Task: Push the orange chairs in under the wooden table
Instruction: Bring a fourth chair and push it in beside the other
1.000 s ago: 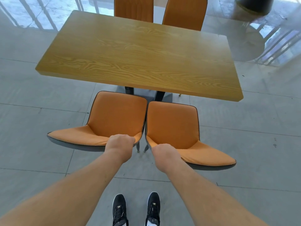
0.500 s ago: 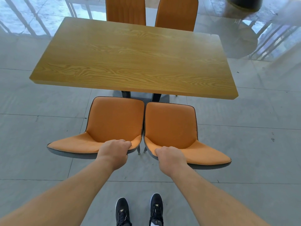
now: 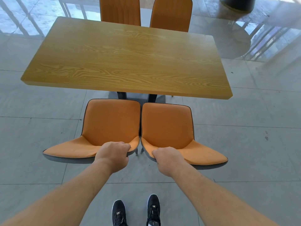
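Observation:
Two orange chairs stand side by side in front of me, their seats pointing at the wooden table [image 3: 127,62]. My left hand [image 3: 113,154] grips the top edge of the left chair's [image 3: 110,123] backrest. The backrest top of the right chair [image 3: 166,126] is gripped by my right hand [image 3: 167,159]. The front edges of both seats lie just short of the table's near edge. The chairs' legs are mostly hidden under the seats.
Two more orange chairs [image 3: 120,11] [image 3: 171,13] are tucked in at the table's far side. A dark round base [image 3: 236,4] stands at the back right, railings behind it. My black shoes [image 3: 119,212] are on the grey tiled floor [image 3: 244,144].
Both chairs have slid forward toward the table, their seat fronts now close to its near edge. My hands keep the same grip on the backrests.

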`<state>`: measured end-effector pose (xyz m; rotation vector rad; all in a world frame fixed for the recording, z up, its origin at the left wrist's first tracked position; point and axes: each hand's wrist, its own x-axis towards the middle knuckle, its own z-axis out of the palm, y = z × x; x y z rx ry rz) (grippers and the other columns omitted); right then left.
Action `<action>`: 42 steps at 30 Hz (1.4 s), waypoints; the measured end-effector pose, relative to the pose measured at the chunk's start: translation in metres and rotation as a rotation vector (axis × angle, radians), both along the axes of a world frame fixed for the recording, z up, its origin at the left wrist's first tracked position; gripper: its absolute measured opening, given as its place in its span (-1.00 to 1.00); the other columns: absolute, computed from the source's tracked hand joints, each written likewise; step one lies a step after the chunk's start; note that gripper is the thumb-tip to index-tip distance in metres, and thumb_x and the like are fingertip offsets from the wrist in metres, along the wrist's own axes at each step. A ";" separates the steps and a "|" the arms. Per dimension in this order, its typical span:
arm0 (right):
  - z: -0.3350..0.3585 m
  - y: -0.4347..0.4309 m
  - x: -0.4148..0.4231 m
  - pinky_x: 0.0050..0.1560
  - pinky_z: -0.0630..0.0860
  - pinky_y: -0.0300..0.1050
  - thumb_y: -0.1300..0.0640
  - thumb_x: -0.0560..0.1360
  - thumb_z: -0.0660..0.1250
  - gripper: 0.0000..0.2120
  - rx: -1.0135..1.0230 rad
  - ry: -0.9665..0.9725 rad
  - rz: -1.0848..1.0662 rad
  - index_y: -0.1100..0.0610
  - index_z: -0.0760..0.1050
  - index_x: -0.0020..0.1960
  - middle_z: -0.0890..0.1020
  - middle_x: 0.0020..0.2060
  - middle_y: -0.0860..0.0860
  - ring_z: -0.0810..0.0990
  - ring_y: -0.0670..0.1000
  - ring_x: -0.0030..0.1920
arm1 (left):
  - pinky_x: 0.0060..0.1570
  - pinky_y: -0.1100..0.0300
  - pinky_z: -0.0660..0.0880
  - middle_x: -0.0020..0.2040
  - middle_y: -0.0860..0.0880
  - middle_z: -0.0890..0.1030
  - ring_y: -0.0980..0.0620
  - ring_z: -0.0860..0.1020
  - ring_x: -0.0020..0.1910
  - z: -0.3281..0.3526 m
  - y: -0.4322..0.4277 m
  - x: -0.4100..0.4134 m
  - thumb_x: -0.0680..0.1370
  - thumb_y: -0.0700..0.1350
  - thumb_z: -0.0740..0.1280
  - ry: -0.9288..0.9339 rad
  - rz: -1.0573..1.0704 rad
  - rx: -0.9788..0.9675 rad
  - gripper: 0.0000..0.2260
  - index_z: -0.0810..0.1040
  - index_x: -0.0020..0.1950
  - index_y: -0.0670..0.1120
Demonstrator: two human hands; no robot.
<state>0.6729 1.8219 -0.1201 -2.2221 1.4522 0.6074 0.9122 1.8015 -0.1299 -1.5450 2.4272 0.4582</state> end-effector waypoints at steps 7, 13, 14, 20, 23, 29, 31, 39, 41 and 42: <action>-0.002 -0.007 -0.003 -0.10 0.66 0.01 0.22 0.64 0.26 -0.89 -0.011 -0.001 0.029 0.07 0.53 0.09 0.61 -0.07 0.02 0.60 0.05 -0.15 | -0.29 0.24 0.56 -0.20 0.14 0.58 0.09 0.54 -0.31 0.001 -0.004 -0.003 0.64 -0.02 0.20 -0.019 -0.027 -0.068 -0.83 0.59 -0.02 0.09; -0.005 0.007 0.005 -0.23 0.50 -0.02 0.22 0.59 0.27 -0.90 -0.027 -0.015 -0.079 0.03 0.43 0.01 0.51 -0.09 0.01 0.55 0.09 -0.14 | -0.23 0.20 0.62 -0.18 0.13 0.57 0.09 0.56 -0.27 0.003 0.008 -0.012 0.63 0.00 0.28 -0.039 0.055 0.015 -0.93 0.55 0.04 0.10; -0.005 0.009 0.006 -0.24 0.49 -0.01 0.22 0.58 0.27 -0.88 -0.030 -0.016 -0.102 0.01 0.40 0.00 0.50 -0.10 0.01 0.54 0.09 -0.15 | -0.21 0.18 0.63 -0.16 0.12 0.58 0.08 0.57 -0.25 0.004 0.006 -0.015 0.63 -0.01 0.30 -0.050 0.066 0.042 -0.93 0.56 0.08 0.10; -0.006 0.011 0.007 -0.34 0.50 -0.01 0.27 0.53 0.24 -0.73 0.001 -0.003 -0.146 0.01 0.44 0.17 0.53 -0.15 -0.01 0.55 0.08 -0.21 | -0.08 0.08 0.67 -0.06 0.08 0.61 0.03 0.60 -0.14 0.004 0.002 -0.018 0.64 -0.15 0.28 -0.110 0.073 0.134 -0.74 0.56 0.27 0.11; -0.008 0.012 0.006 -0.33 0.44 -0.02 0.29 0.52 0.23 -0.69 0.032 -0.001 -0.150 0.00 0.46 0.18 0.54 -0.15 -0.02 0.53 0.07 -0.20 | -0.07 0.09 0.67 -0.06 0.08 0.62 0.03 0.60 -0.13 0.003 0.004 -0.017 0.65 -0.16 0.27 -0.108 0.073 0.140 -0.73 0.56 0.29 0.11; -0.009 0.009 0.005 -0.33 0.41 -0.04 0.29 0.53 0.21 -0.70 0.072 0.013 -0.100 0.02 0.46 0.20 0.56 -0.13 -0.01 0.51 0.06 -0.22 | -0.09 0.10 0.65 -0.07 0.08 0.62 0.03 0.60 -0.13 0.001 0.006 -0.015 0.64 -0.14 0.23 -0.102 0.043 0.124 -0.75 0.58 0.24 0.10; -0.006 -0.002 0.004 -0.38 0.35 -0.09 0.29 0.55 0.23 -0.77 0.083 0.016 -0.077 0.02 0.43 0.13 0.48 -0.22 -0.05 0.47 -0.01 -0.27 | -0.10 0.12 0.65 -0.09 0.09 0.61 0.05 0.59 -0.16 0.002 -0.002 -0.014 0.64 -0.13 0.24 -0.091 0.024 0.122 -0.78 0.59 0.20 0.10; -0.005 -0.014 0.005 -0.32 0.40 -0.07 0.27 0.57 0.24 -0.80 0.095 0.011 -0.053 0.03 0.45 0.13 0.50 -0.18 -0.02 0.49 0.01 -0.24 | -0.10 0.13 0.66 -0.10 0.11 0.61 0.07 0.59 -0.18 0.007 -0.011 -0.013 0.65 -0.09 0.22 -0.074 -0.021 0.104 -0.81 0.61 0.13 0.09; -0.003 -0.025 0.005 -0.33 0.41 -0.08 0.28 0.57 0.23 -0.76 0.095 0.018 -0.057 0.05 0.48 0.17 0.52 -0.17 -0.01 0.50 0.01 -0.24 | -0.11 0.16 0.65 -0.11 0.13 0.61 0.09 0.59 -0.20 0.009 -0.018 -0.013 0.66 -0.08 0.23 -0.059 -0.037 0.099 -0.83 0.61 0.10 0.10; -0.002 -0.030 0.004 -0.36 0.38 -0.09 0.28 0.56 0.22 -0.76 0.095 0.016 -0.066 0.04 0.48 0.16 0.52 -0.19 -0.02 0.50 0.00 -0.25 | -0.11 0.16 0.65 -0.11 0.13 0.61 0.09 0.59 -0.20 0.010 -0.019 -0.013 0.66 -0.07 0.23 -0.053 -0.037 0.099 -0.83 0.61 0.09 0.10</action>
